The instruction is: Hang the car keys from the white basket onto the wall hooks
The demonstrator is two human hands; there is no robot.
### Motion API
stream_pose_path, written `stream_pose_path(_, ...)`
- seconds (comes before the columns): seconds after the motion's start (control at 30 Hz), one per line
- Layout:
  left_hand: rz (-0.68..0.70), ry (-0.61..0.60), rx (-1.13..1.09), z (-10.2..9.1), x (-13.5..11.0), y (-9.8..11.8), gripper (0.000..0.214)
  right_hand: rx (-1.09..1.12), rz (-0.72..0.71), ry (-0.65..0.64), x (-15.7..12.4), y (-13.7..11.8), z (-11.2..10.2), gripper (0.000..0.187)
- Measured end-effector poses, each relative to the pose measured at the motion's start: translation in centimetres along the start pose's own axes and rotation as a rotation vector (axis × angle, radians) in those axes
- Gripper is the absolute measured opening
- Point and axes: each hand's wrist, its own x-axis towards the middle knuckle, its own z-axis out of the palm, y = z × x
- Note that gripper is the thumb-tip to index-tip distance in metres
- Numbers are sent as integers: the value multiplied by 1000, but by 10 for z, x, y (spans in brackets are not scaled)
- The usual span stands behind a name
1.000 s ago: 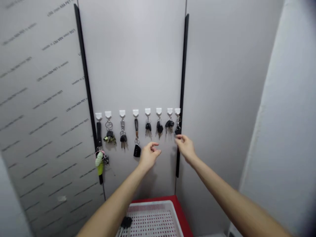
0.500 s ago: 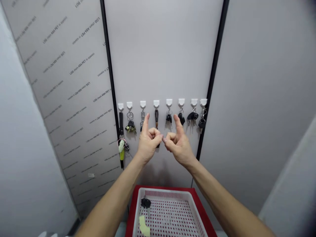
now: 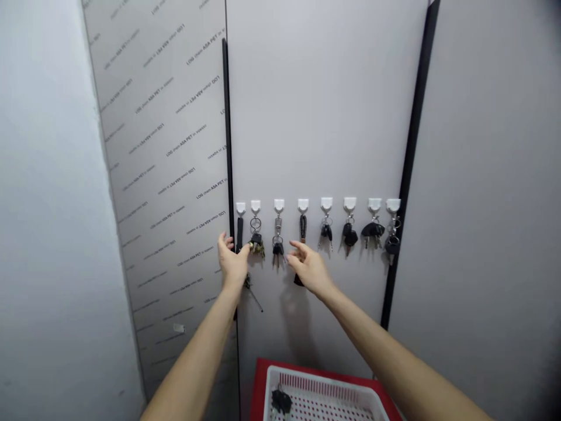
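Observation:
My left hand (image 3: 234, 264) is at the leftmost hook with its thumb and fingers apart on either side of a black strap keychain (image 3: 239, 233). It covers part of what hangs from the strap; a thin metal piece pokes out below. The thumb tip lies close to a bunch of brass keys (image 3: 258, 248) on a ring; I cannot tell if they touch. My right hand (image 3: 310, 270) is open in front of a braided key strap (image 3: 302, 227), hiding its lower part. Its fingertips point left towards a set of keys with black heads (image 3: 277, 249).
A row of white hooks (image 3: 326, 202) runs across the pale panel. Farther right hang more key bunches (image 3: 373, 230). Below, a white perforated basket (image 3: 326, 381) with black-headed keys (image 3: 281, 401) stands on a red surface (image 3: 260, 374). Black strips (image 3: 412, 152) edge the panel.
My hands have moved apart from pointing gestures with thumbs nearly meeting; the left has gone to the leftmost keychain, and the right has opened. The view has shifted left and up.

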Motion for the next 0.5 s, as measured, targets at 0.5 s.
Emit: stream_pose_path(0.5, 82, -233, 126, -4, 46, 26, 22, -147, -114, 262, 55, -38, 9, 29)
